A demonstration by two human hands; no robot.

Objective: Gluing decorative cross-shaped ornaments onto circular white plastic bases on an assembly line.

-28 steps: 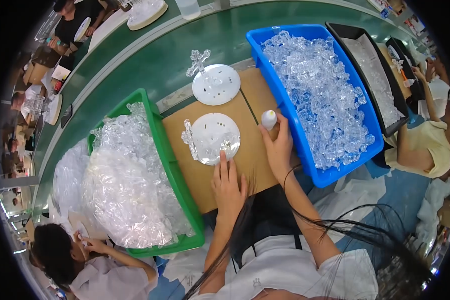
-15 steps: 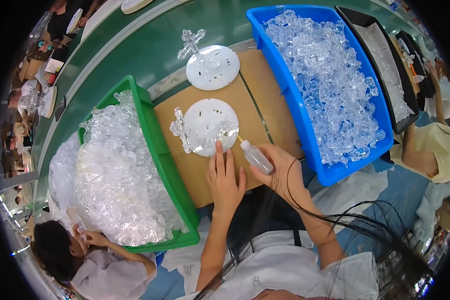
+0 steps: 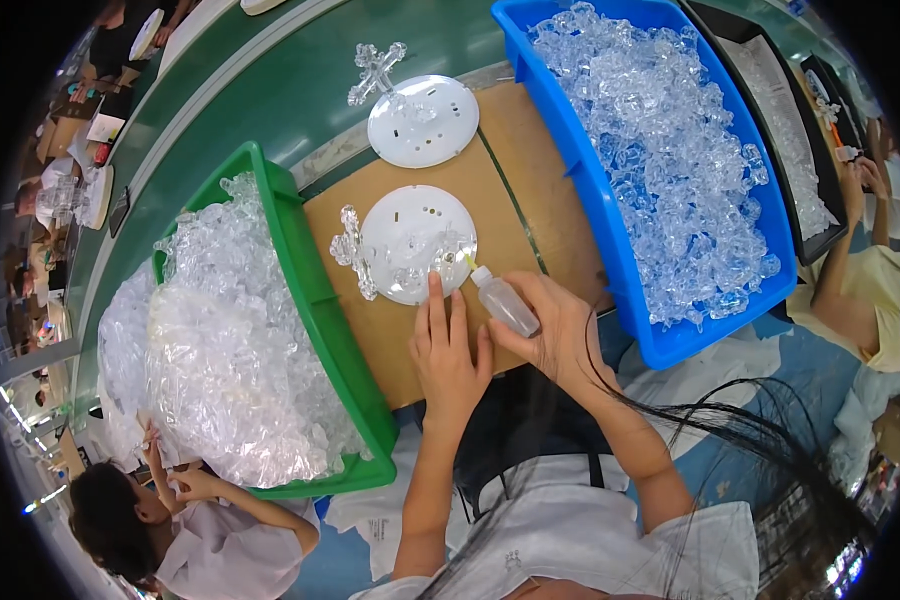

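Note:
In my right hand [image 3: 560, 335] is a small translucent squeeze bottle [image 3: 510, 306] with a white cap, fingers closed around it. Its thin yellowish nozzle points up-left, its tip over the right rim of the nearer white round plate [image 3: 385, 232]. My left hand [image 3: 450, 360] has its fingers stretched out, the fingertips at that plate's near edge. Clear plastic parts lie on the plate, hard to make out one by one. At its left edge stands a clear cross-shaped piece [image 3: 351, 252]. A second white round plate [image 3: 405, 138] lies farther off, with a similar clear cross [image 3: 376, 74].
A green bin [image 3: 315, 310] heaped with bagged clear parts stands on the left. To the right are a blue bin [image 3: 595, 200] full of clear pieces and a black tray [image 3: 815, 245]. Brown board [image 3: 530, 140] lies beneath the plates. Co-workers sit on both sides.
My right hand has moved the bottle slightly up and left, bringing its nozzle tip from beside the plate to over its rim. My left hand stays at the plate's near edge.

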